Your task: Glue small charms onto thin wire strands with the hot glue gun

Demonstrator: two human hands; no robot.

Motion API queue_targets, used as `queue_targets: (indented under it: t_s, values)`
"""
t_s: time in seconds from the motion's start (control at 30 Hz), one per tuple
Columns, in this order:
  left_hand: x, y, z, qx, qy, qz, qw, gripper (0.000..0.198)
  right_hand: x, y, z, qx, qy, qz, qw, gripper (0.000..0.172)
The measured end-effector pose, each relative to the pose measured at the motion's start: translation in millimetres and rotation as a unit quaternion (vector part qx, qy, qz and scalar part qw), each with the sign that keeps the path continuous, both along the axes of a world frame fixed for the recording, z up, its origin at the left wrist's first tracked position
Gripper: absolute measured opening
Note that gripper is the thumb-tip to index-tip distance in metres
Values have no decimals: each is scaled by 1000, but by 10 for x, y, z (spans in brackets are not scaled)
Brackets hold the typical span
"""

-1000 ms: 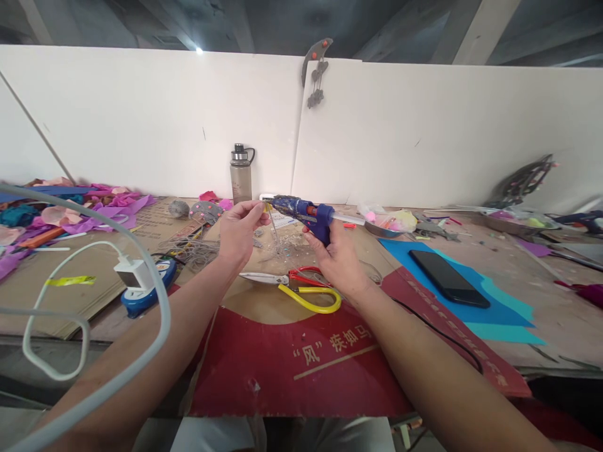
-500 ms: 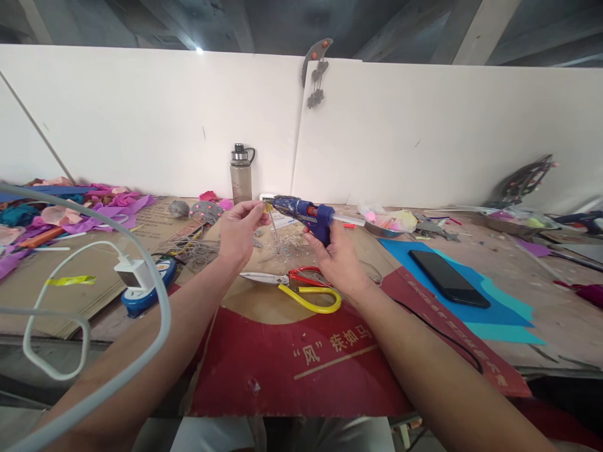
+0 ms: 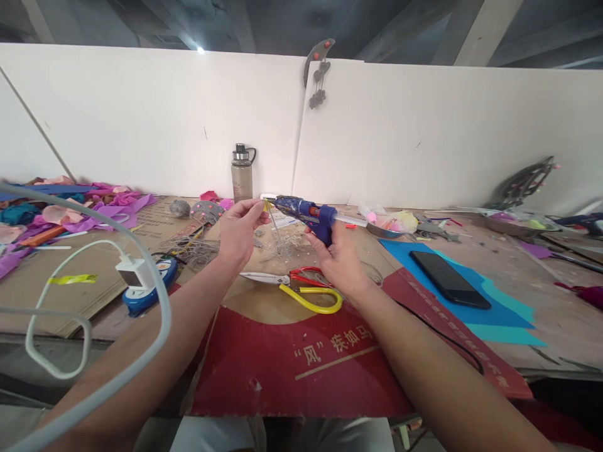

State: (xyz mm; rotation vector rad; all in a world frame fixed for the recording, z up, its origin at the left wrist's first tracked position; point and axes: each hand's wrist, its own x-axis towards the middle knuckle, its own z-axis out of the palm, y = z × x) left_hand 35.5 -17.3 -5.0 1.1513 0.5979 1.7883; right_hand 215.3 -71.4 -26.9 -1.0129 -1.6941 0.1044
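Observation:
My right hand (image 3: 340,260) grips the handle of a blue hot-glue gun (image 3: 306,213), nozzle pointing left. My left hand (image 3: 238,233) is raised beside it, fingers pinched on a small yellow piece (image 3: 268,204) with a thin wire stem hanging below, right at the gun's nozzle. Under both hands lie scissors (image 3: 301,289) with red and yellow handles on a red and brown cardboard sheet (image 3: 301,364).
A black phone (image 3: 447,278) rests on blue felt sheets at the right. A grey water bottle (image 3: 240,172) stands by the white back wall. A white charger (image 3: 133,272) and cable sit at the left, with purple and pink scraps (image 3: 94,204) behind. More clutter lies far right.

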Motion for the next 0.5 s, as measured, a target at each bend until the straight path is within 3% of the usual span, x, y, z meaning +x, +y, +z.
queue_targets:
  t_s: [0.37, 0.5]
  values:
    - [-5, -15, 24, -6, -14, -26, 1000, 14, 5, 60, -36, -8, 39, 29, 999, 31]
    - [13, -5, -4, -16, 18, -23, 999, 15, 76, 216, -57, -121, 129, 67, 982, 21]
